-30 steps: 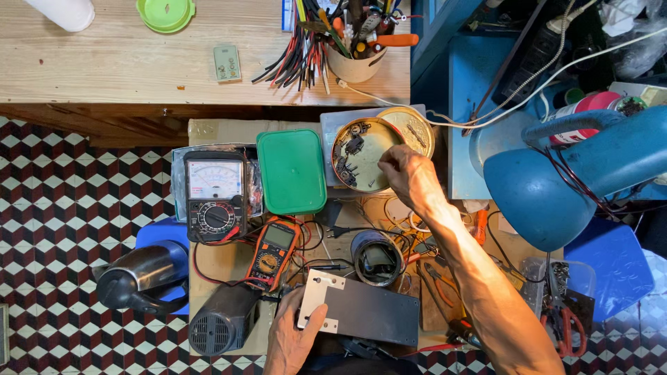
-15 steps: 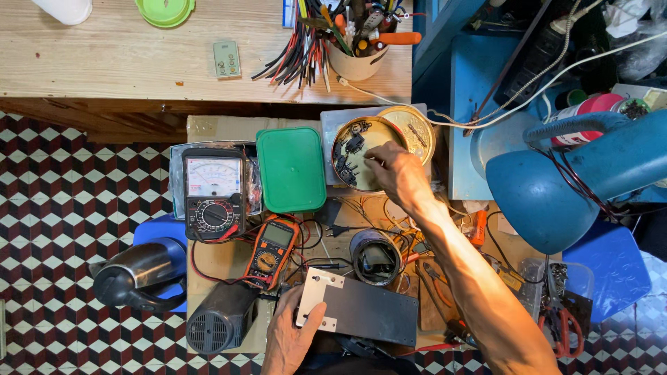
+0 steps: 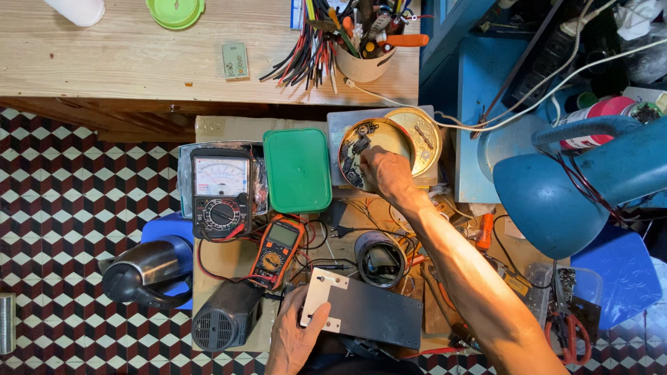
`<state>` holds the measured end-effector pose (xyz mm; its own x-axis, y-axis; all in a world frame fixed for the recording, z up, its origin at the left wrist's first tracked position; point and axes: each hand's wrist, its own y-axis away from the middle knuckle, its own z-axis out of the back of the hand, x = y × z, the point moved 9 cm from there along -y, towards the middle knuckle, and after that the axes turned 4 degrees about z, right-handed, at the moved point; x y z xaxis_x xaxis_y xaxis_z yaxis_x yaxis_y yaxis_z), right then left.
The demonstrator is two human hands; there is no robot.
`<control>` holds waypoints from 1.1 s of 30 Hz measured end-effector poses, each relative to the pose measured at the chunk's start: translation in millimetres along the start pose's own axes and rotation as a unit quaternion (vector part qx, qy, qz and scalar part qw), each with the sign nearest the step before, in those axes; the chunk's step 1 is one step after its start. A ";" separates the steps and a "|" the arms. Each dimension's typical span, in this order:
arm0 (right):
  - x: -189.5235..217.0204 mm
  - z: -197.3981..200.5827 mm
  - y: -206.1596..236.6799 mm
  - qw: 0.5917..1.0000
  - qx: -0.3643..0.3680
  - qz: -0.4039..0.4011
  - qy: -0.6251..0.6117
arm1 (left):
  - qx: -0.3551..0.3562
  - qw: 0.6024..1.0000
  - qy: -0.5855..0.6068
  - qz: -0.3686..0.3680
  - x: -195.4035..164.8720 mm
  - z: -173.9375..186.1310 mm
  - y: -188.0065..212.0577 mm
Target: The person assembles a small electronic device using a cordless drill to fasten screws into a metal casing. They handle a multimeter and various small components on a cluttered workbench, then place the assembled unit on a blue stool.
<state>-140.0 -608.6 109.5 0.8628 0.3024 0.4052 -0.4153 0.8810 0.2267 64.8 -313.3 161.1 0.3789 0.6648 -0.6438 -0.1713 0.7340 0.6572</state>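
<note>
My left hand (image 3: 295,333) grips the near left corner of a dark flat metal plate (image 3: 372,314) with a pale end piece, low in the view. My right hand (image 3: 387,173) reaches forward into a round shallow tin (image 3: 351,146) of small dark parts, fingers bent down among them. Whether the fingers hold a part is hidden. The tin's round lid (image 3: 420,132) lies just right of it.
A green plastic box (image 3: 297,169), an analog meter (image 3: 221,191) and an orange digital multimeter (image 3: 276,251) lie left of the tin. A dark cylinder (image 3: 379,258) stands in the middle. A blue lamp (image 3: 556,194) sits right, a kettle (image 3: 142,271) left, a wooden bench (image 3: 139,55) behind.
My right hand has moved left and forward from the tin's right edge into the tin. The left hand and the plate have stayed put.
</note>
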 end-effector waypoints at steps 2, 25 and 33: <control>-3.0 5.1 6.2 0.999 -0.011 -0.015 0.031 | -0.002 1.000 0.000 0.005 2.2 0.9 -0.2; 13.5 45.2 41.6 0.992 -0.115 0.010 -0.042 | -0.031 0.996 -0.079 -0.023 -9.4 2.5 15.8; 25.6 42.2 42.1 0.987 -0.118 0.082 -0.068 | -0.012 0.996 -0.087 0.006 -0.4 -3.2 13.3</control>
<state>-147.6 -579.1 166.8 0.7361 0.4115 0.5374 -0.4539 0.8891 -0.0592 59.4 -303.4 168.9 0.5278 0.6414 -0.5568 -0.1972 0.7301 0.6542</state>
